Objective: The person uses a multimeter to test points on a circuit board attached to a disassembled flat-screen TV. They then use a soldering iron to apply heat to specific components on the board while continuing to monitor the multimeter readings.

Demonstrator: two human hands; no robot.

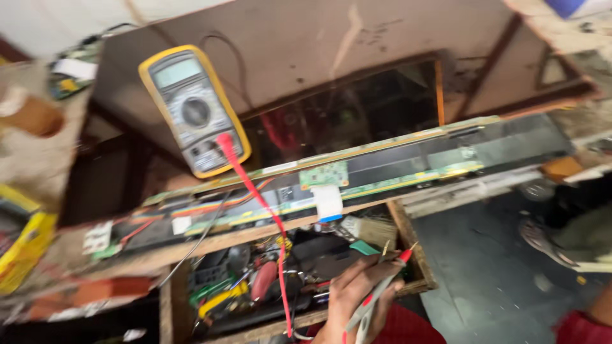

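Note:
My left hand [356, 294] is at the bottom centre, closed around two thin multimeter probes [381, 285]. The red tip [404, 256] points up and right, toward the corner of an open drawer. A red lead [255, 191] runs from the drawer up to a yellow-cased multimeter [193, 109], which leans on a dark panel. Just above my hand, a long narrow circuit-board strip [357, 169] with a small green board [324, 174] and a white ribbon cable [329, 202] lies along the bench edge. My right hand is out of view.
The open wooden drawer [417, 267] holds several tools, screwdrivers and cables. A yellow box [22, 245] sits at the left edge. A sandalled foot [542, 241] rests on the grey floor at right. Red cloth and blurred skin [590, 318] fill the bottom right corner.

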